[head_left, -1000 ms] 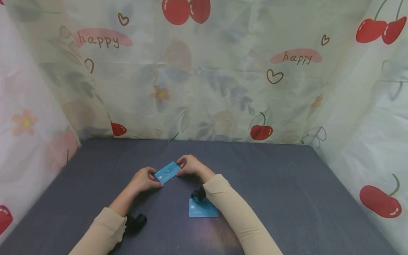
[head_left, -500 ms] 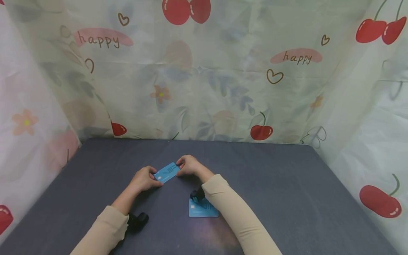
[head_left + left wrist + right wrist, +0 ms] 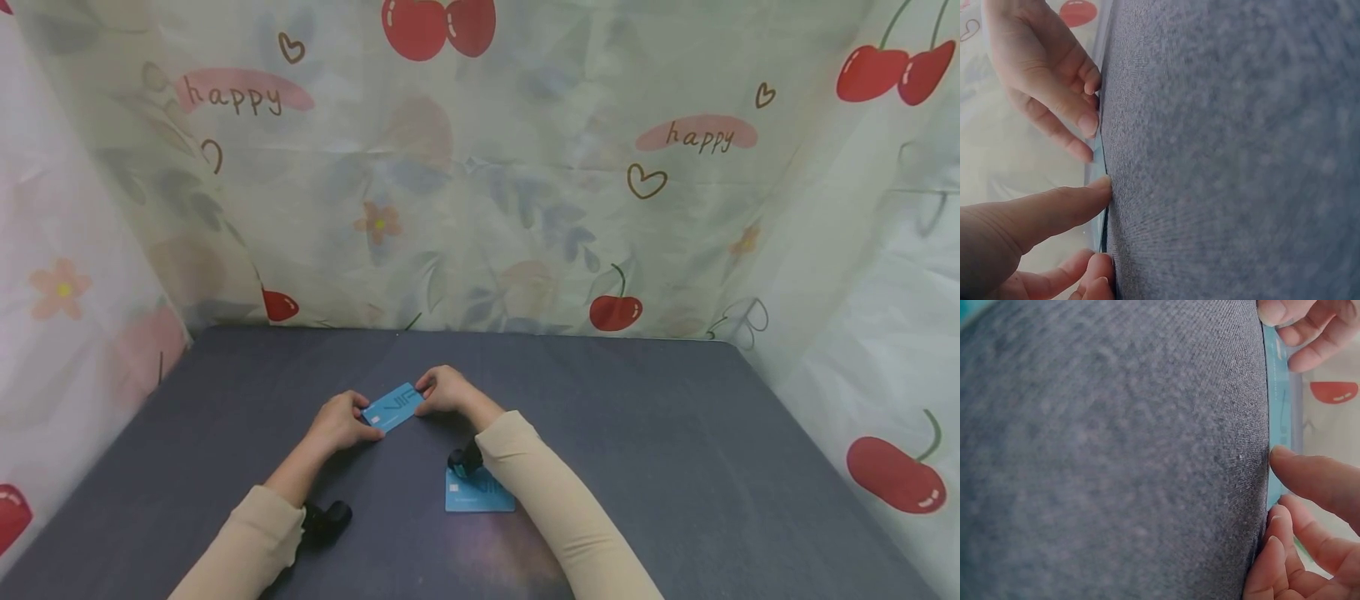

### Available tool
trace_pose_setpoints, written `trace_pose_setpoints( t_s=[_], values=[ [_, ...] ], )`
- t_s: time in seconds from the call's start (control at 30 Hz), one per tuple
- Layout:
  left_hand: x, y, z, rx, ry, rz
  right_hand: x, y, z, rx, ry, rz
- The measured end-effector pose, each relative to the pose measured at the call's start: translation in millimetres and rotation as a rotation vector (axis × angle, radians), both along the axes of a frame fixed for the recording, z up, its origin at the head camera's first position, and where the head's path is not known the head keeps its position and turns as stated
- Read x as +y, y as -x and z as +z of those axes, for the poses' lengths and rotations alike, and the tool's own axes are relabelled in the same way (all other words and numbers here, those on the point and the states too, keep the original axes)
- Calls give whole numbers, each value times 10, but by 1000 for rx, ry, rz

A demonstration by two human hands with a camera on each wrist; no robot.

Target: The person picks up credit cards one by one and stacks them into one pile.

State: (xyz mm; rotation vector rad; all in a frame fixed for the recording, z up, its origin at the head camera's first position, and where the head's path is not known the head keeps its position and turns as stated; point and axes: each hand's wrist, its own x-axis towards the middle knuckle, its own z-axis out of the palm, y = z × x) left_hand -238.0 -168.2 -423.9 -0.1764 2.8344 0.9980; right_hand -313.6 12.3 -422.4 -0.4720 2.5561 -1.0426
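A blue card [image 3: 393, 407] marked "VIP" lies slantwise at or very near the tabletop in the head view. My left hand [image 3: 337, 422] grips its left end between thumb and fingers. At the opposite end, my right hand [image 3: 450, 390] grips the card by its edges. From the left wrist, the card [image 3: 1099, 162] appears nearly edge-on, close to the cloth. The right wrist view also catches a thin strip of the card [image 3: 1280, 419] between both hands. Fingertips cover both ends.
Closer to me, a second blue card [image 3: 480, 497] lies squarely on the dark table [image 3: 637, 433], its upper part hidden by the right wrist camera [image 3: 465, 458]. Another camera [image 3: 327, 522] sits at the left wrist. A cherry-printed curtain [image 3: 480, 242] encloses the back and sides.
Both hands keep their hold on the card, which has shifted only a hair toward me. The left forearm has moved very slightly right. The second card stays where it was.
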Motion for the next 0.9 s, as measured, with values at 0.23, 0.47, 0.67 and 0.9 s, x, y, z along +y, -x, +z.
trace_pose_setpoints(
  t_s=[0.23,0.47,0.67,0.9],
  values=[
    [20,-20,14,10,-6,3,7,-5,4,-14,11,4],
    [31,-20,2,23,-5,5,2,-22,18,-52,37,-24],
    [47,-4,5,26,0,5,3,-39,35,-66,43,-36],
    [92,-6,-1,47,-6,35,14,-52,57,-73,46,-50]
  ],
)
